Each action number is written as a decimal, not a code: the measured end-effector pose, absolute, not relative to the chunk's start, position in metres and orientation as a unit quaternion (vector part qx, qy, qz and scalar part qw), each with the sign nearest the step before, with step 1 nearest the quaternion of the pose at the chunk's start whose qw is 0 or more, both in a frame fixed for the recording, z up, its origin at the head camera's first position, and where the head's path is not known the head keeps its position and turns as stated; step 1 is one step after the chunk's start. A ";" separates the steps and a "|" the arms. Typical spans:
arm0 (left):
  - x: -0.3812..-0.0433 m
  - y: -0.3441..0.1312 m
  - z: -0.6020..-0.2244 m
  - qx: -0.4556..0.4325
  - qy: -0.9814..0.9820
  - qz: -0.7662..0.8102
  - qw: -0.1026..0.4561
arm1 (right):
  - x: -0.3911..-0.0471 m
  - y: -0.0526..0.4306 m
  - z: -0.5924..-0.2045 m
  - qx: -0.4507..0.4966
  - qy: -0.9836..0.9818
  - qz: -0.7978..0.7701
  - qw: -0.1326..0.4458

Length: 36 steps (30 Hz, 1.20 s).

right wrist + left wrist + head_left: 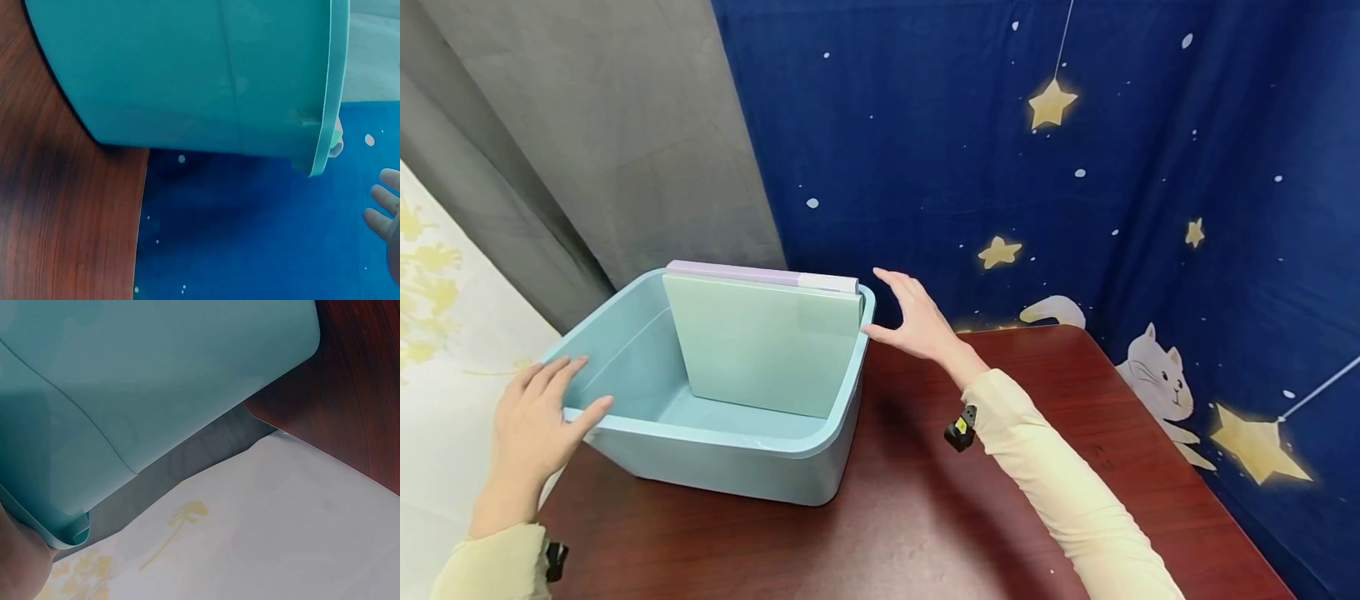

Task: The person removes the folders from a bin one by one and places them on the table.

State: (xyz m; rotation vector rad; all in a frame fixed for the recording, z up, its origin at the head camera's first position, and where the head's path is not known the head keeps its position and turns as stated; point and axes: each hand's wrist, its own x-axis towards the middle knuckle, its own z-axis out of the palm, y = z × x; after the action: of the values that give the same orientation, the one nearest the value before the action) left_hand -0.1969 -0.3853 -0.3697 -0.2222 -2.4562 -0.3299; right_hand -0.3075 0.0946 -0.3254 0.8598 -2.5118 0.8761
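Observation:
A light blue plastic tub (700, 435) sits on the table, tilted in my view. Inside it stand a pale green folder (760, 342) and, behind that, a lilac one (730, 270) with a white section at its right end. My left hand (535, 412) is at the tub's front left corner, fingers spread loosely over the rim; in the left wrist view part of this hand (24, 559) meets the rim. At the right rim hovers my right hand (921, 321), fingers extended, thumb tip close to the edge. In the right wrist view its fingers (381, 222) look apart from the tub.
The dark red wooden table (910, 533) stretches right and forward of the tub. Behind hang a grey curtain (625, 125) and a blue curtain (910, 125) with stars and a cat. White cloth with yellow flowers (437, 333) lies to the left.

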 end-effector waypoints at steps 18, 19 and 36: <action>-0.198 -0.387 -0.366 -0.092 -0.922 -0.132 0.352 | -0.334 0.058 -0.321 0.330 -0.858 0.335 0.204; -0.198 -0.387 -0.366 -0.092 -0.922 -0.132 0.353 | -0.336 0.056 -0.321 0.332 -0.858 0.335 0.205; -0.200 -0.383 -0.370 -0.081 -0.923 -0.139 0.350 | -0.343 0.040 -0.331 0.321 -0.864 0.332 0.203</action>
State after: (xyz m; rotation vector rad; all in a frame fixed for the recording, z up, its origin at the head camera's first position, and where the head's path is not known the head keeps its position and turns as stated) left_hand -0.1997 -0.3829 -0.3696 -0.2090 -2.3901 -0.3609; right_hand -0.3435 0.0401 -0.3308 0.8951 -2.4110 0.9263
